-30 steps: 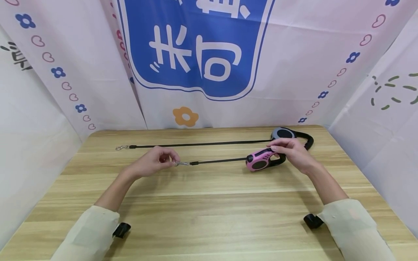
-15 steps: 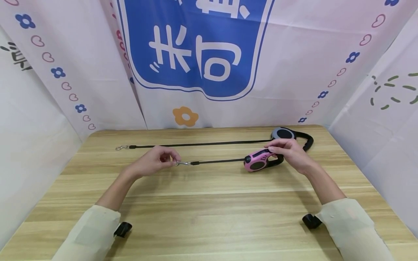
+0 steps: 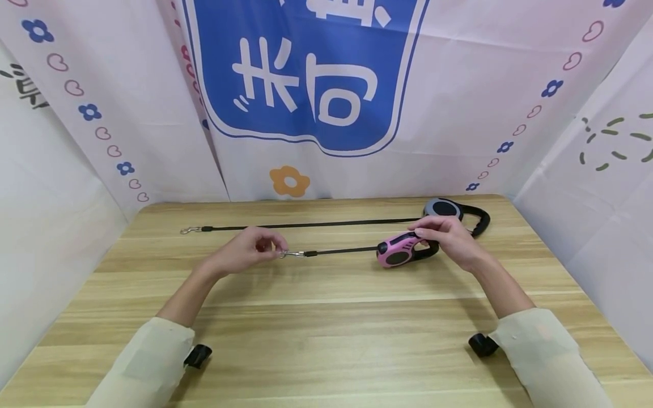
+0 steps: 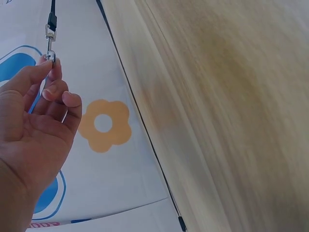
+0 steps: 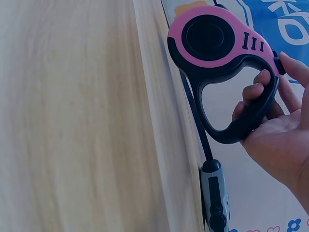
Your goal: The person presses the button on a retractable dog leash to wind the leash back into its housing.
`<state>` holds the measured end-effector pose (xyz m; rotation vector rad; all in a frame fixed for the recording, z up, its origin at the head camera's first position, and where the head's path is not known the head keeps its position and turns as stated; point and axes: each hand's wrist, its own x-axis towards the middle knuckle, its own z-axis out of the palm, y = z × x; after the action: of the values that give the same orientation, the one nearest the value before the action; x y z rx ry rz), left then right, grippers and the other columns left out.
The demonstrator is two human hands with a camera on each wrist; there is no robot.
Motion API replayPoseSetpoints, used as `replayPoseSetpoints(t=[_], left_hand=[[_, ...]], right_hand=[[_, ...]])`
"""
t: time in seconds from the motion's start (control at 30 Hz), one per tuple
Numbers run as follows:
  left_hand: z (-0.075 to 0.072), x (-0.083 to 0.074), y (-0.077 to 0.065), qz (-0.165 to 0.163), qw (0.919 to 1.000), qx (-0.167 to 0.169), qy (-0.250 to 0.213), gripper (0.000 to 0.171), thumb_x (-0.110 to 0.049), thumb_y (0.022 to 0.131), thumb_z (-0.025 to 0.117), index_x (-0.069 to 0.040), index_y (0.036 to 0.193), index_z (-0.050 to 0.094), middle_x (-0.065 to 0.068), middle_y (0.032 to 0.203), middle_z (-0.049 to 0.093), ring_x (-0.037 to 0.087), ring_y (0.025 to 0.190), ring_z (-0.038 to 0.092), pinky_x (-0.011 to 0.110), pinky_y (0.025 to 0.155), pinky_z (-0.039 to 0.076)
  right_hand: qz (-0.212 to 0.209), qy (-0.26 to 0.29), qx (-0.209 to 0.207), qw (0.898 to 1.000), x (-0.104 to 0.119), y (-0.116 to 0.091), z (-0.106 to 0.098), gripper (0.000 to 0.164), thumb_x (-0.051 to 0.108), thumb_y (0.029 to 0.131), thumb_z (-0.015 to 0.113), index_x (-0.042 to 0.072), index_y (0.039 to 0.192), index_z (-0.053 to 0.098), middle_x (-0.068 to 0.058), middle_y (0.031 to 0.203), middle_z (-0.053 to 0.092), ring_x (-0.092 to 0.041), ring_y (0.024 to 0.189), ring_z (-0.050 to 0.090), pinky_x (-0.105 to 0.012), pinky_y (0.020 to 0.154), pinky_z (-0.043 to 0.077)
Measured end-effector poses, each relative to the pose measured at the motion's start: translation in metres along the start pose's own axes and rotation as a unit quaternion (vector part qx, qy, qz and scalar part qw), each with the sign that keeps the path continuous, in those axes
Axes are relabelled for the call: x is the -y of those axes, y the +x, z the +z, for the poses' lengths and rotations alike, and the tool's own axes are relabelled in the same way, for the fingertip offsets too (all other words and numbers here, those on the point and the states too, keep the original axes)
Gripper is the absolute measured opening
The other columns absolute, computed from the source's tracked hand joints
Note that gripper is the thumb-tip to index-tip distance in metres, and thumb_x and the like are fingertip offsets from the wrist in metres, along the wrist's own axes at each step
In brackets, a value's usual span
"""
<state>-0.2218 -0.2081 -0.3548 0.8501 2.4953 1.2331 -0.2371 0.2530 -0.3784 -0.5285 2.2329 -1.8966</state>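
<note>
The pink leash [image 3: 393, 256] appears to be held just above the desk [image 3: 326, 340], stretched between the two hands, its black strap [image 3: 347, 250] running nearly straight. The left hand [image 3: 245, 251] pinches the metal clip [image 3: 294, 253] between thumb and fingertips, the other fingers loosely bent. The right hand [image 3: 454, 241] has its fingers curled through and round the black handle [image 5: 241, 135], with one digit up by the small black button [image 5: 279, 65].

The casing looks like hard plastic, rigid and probably fairly light, though smooth enough to slip if only its rounded sides were held; the looped handle is the safer grip. The strap looks thin and bendy, and may pull back toward the casing if let go, so the clip is best pinched firmly at its metal body. Farther back, the grey leash [image 3: 433, 208] lies on the desk, its own strap drawn out leftward.
</note>
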Motion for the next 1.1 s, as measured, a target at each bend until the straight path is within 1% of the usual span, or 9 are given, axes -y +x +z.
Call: replayPoseSetpoints(t=[0.2, 0.4, 0.57, 0.63, 0.8, 0.87, 1.0, 1.1], left_hand=[[0.0016, 0.0021, 0.0019, 0.007, 1.0, -0.001, -0.004, 0.009, 0.002, 0.097, 0.067, -0.001, 0.103, 0.073, 0.019, 0.091, 0.066, 0.015, 0.069, 0.047, 0.023, 0.06, 0.039], [0.0035, 0.0042, 0.0035, 0.019, 0.9998, -0.002, -0.003, 0.011, 0.003, 0.097, 0.067, -0.002, 0.103, 0.074, 0.02, 0.089, 0.066, 0.013, 0.067, 0.046, 0.022, 0.059, 0.038], [0.0047, 0.0052, 0.0052, 0.022, 0.9998, -0.001, -0.005, 0.011, 0.004, 0.096, 0.067, 0.0, 0.104, 0.074, 0.02, 0.089, 0.066, 0.013, 0.067, 0.045, 0.023, 0.059, 0.037], [0.0048, 0.0054, 0.0055, 0.019, 0.9998, -0.001, -0.006, 0.011, 0.004, 0.097, 0.067, -0.001, 0.104, 0.074, 0.018, 0.089, 0.066, 0.014, 0.067, 0.044, 0.023, 0.059, 0.037], [0.0048, 0.0059, 0.0051, 0.011, 0.9999, -0.002, -0.004, 0.011, 0.003, 0.097, 0.068, -0.002, 0.104, 0.074, 0.018, 0.089, 0.066, 0.013, 0.067, 0.045, 0.023, 0.059, 0.037], [0.0051, 0.006, 0.005, 0.01, 0.9999, -0.004, -0.004, 0.011, 0.003, 0.097, 0.068, -0.002, 0.104, 0.074, 0.02, 0.09, 0.066, 0.013, 0.067, 0.045, 0.023, 0.059, 0.037], [0.0053, 0.0067, 0.0053, 0.012, 0.9999, -0.009, -0.004, 0.011, 0.003, 0.096, 0.068, -0.002, 0.103, 0.074, 0.019, 0.091, 0.067, 0.014, 0.068, 0.046, 0.023, 0.059, 0.037], [0.0056, 0.0066, 0.0055, 0.016, 0.9998, -0.011, -0.004, 0.011, 0.003, 0.096, 0.069, -0.002, 0.103, 0.074, 0.018, 0.092, 0.067, 0.014, 0.068, 0.046, 0.023, 0.059, 0.038]], right_hand=[[0.004, -0.011, 0.001, 1.0, -0.0013, 0.0023, 0.0002, 0.019, 0.005, 0.103, 0.061, 0.012, 0.108, 0.078, 0.001, 0.093, 0.066, -0.016, 0.083, 0.059, -0.028, 0.076, 0.05], [0.008, -0.017, 0.002, 1.0, 0.0003, 0.0042, 0.0038, 0.017, 0.006, 0.103, 0.061, 0.007, 0.111, 0.076, 0.0, 0.092, 0.065, -0.019, 0.084, 0.058, -0.029, 0.077, 0.048], [0.009, -0.013, 0.004, 1.0, 0.0005, 0.005, 0.0065, 0.017, 0.006, 0.103, 0.061, 0.001, 0.113, 0.074, -0.001, 0.094, 0.064, -0.018, 0.085, 0.058, -0.029, 0.078, 0.048], [0.01, -0.012, 0.004, 1.0, 0.0004, 0.0053, 0.0069, 0.017, 0.006, 0.103, 0.061, 0.002, 0.112, 0.075, -0.001, 0.095, 0.065, -0.017, 0.085, 0.058, -0.028, 0.078, 0.048], [0.011, -0.007, 0.005, 1.0, -0.0001, 0.0065, 0.0076, 0.017, 0.005, 0.103, 0.061, 0.008, 0.11, 0.076, -0.001, 0.096, 0.065, -0.015, 0.084, 0.058, -0.027, 0.077, 0.048], [0.01, -0.008, 0.006, 1.0, 0.0, 0.0069, 0.0079, 0.017, 0.005, 0.103, 0.06, 0.005, 0.111, 0.076, -0.001, 0.095, 0.065, -0.015, 0.084, 0.057, -0.027, 0.077, 0.048], [0.01, -0.011, 0.007, 1.0, 0.0011, 0.0072, 0.0088, 0.018, 0.006, 0.103, 0.06, -0.002, 0.114, 0.073, -0.001, 0.094, 0.065, -0.016, 0.084, 0.057, -0.028, 0.077, 0.048], [0.013, -0.007, 0.007, 1.0, 0.0013, 0.0077, 0.0095, 0.017, 0.006, 0.103, 0.061, 0.0, 0.113, 0.074, 0.0, 0.093, 0.065, -0.016, 0.084, 0.058, -0.027, 0.077, 0.049]])
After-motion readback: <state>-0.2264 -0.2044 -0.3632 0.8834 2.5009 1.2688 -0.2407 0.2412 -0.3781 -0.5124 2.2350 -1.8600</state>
